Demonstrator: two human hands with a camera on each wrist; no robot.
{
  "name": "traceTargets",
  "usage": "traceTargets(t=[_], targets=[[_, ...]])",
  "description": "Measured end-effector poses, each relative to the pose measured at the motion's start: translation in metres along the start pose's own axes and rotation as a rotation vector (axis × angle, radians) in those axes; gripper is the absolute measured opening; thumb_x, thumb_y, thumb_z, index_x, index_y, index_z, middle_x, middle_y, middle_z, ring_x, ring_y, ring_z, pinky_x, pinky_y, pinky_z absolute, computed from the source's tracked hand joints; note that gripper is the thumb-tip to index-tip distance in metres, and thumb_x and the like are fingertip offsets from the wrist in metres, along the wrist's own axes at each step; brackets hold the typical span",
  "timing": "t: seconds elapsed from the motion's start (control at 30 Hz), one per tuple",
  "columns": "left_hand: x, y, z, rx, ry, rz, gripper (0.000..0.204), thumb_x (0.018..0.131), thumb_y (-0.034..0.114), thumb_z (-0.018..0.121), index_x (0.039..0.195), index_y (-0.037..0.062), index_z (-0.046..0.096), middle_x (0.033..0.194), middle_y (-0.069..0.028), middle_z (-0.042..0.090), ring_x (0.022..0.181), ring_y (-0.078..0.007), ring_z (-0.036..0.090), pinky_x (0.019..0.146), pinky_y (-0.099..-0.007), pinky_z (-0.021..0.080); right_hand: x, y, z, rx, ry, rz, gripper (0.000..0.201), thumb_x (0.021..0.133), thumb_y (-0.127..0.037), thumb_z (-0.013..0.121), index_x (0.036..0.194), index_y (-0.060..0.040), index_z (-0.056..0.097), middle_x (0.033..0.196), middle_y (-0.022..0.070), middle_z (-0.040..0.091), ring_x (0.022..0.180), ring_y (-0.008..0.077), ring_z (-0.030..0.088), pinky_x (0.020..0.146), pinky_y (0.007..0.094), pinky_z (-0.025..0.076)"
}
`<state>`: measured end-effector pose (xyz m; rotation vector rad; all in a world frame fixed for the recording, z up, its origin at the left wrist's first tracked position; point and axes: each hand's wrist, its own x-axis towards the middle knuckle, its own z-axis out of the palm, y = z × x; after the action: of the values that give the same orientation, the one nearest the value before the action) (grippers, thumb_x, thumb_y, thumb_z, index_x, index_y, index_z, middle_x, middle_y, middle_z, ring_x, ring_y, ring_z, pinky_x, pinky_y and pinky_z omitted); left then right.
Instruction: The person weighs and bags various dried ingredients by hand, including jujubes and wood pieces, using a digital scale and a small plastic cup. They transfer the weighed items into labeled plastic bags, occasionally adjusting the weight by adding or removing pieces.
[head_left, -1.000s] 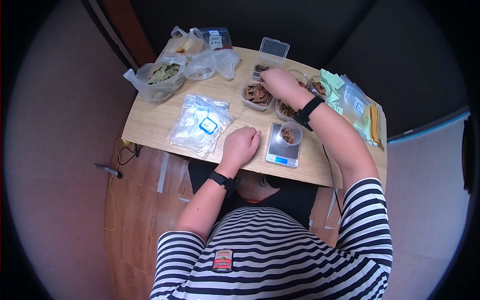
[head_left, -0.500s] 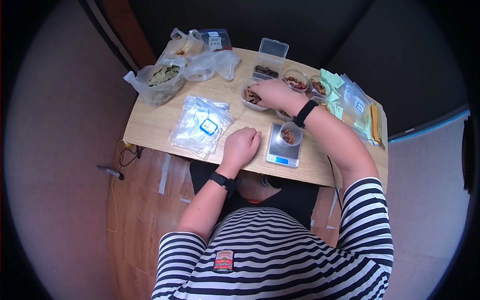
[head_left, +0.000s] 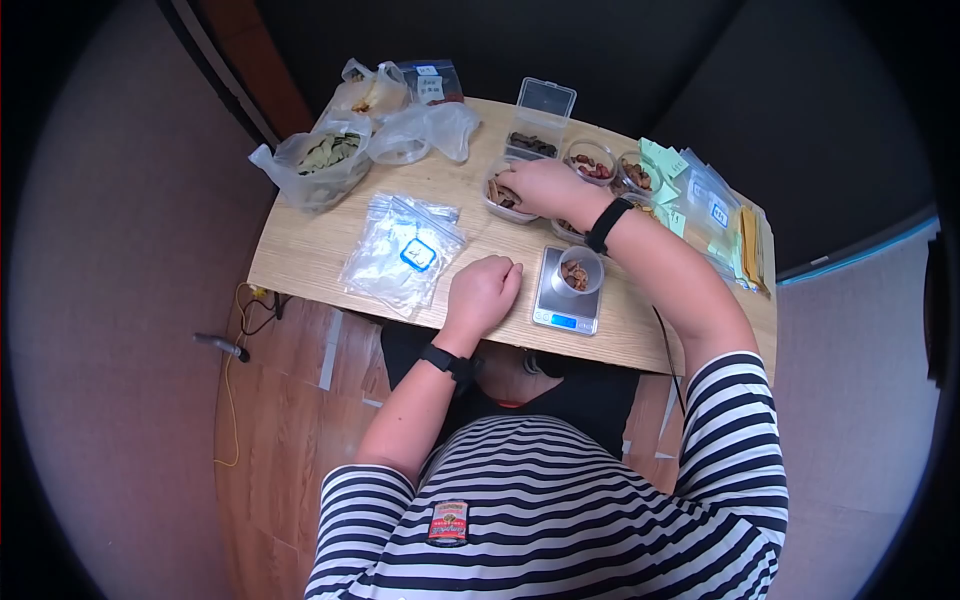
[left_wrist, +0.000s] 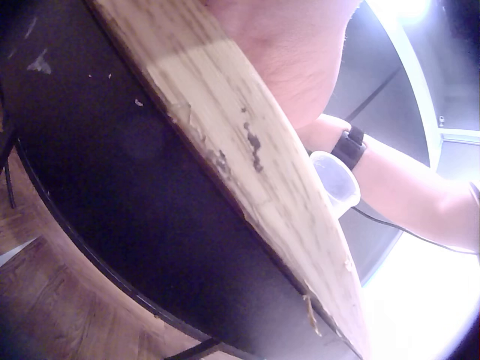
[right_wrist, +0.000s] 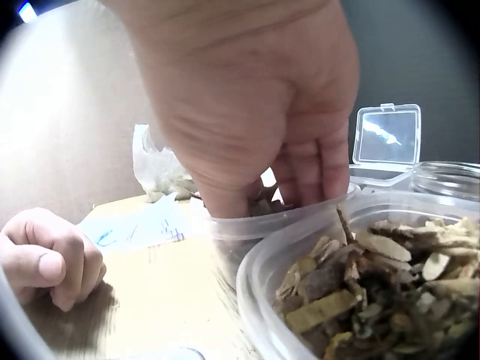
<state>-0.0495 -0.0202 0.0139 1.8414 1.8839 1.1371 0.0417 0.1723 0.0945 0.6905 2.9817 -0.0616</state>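
My right hand (head_left: 545, 190) reaches into a clear plastic tub (head_left: 507, 213) of brown bark pieces (head_left: 497, 192). Thumb and fingers point downward in the right wrist view, with bark between them; the tips are hidden below the rim, so I cannot tell if they pinch a piece. My left hand (head_left: 484, 295) rests loosely curled on the table near its front edge, holding nothing. To its right, a small digital scale (head_left: 548, 312) with a lit blue display bears a translucent cup (head_left: 595, 270) holding brown pieces.
Beside the bark tub stands another tub of mixed dried slices (right_wrist: 375, 285). Behind are a lidded box of dark pieces (head_left: 533, 145) and round jars (head_left: 590, 160). Zip bags (head_left: 385, 250) lie left, a bag of leaves (head_left: 325, 180) farther back. Green notes (head_left: 662, 158) and packets lie right.
My right hand has moved from the dark-piece box toward me into the bark tub, uncovering the box and a jar. Over the last half second it has hardly shifted. The left hand stays put.
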Motion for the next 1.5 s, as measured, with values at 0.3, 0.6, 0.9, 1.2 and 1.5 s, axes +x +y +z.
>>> traceTargets(t=[0.3,0.6,0.9,1.2,1.5], targets=[[0.000,0.000,0.000,-0.021,-0.004,-0.003,0.031,0.095,0.025,0.059,0.074,0.0024,0.062,0.075,-0.0162,0.062,0.075,-0.0376,0.062,0.068,-0.0489,0.049,0.004,0.010,-0.002,0.066,-0.020,0.020,0.027,0.084,-0.017,0.067,0.108,-0.0045,0.072,0.100,0.0177,0.072,0.095,0.0356,0.070,0.083,0.0465,0.056],[0.000,0.000,-0.001,-0.022,-0.015,-0.006,0.032,0.096,0.026,0.059,0.075,0.0024,0.062,0.076,-0.0174,0.061,0.075,-0.0390,0.061,0.067,-0.0487,0.048,-0.008,0.030,-0.009,0.440,0.052,0.152,0.046,0.084,-0.024,0.075,0.122,0.0008,0.068,0.114,0.0215,0.071,0.105,0.0366,0.068,0.091,0.0415,0.054],[0.000,0.000,0.000,-0.004,-0.011,-0.006,0.031,0.094,0.025,0.060,0.073,0.0027,0.062,0.075,-0.0162,0.062,0.074,-0.0380,0.062,0.067,-0.0492,0.049,-0.068,0.016,-0.044,0.865,-0.003,0.299,0.053,0.087,-0.025,0.077,0.128,0.0053,0.062,0.088,0.0125,0.074,0.073,0.0146,0.069,0.071,0.0294,0.054],[0.000,0.001,0.001,0.008,-0.012,0.008,0.030,0.094,0.025,0.060,0.074,0.0029,0.062,0.074,-0.0168,0.061,0.072,-0.0387,0.061,0.066,-0.0493,0.048,-0.152,-0.006,-0.034,0.768,-0.037,0.295,0.042,0.087,-0.029,0.076,0.117,-0.0002,0.068,0.091,0.0094,0.072,0.081,0.0147,0.065,0.076,0.0300,0.051],[-0.003,0.000,0.004,0.050,-0.024,0.021,0.031,0.095,0.026,0.060,0.074,0.0031,0.062,0.074,-0.0168,0.062,0.074,-0.0389,0.061,0.067,-0.0493,0.048,-0.171,-0.010,-0.027,0.775,0.031,0.293,0.043,0.085,-0.029,0.077,0.115,-0.0006,0.069,0.097,0.0143,0.073,0.084,0.0206,0.068,0.078,0.0324,0.052]])
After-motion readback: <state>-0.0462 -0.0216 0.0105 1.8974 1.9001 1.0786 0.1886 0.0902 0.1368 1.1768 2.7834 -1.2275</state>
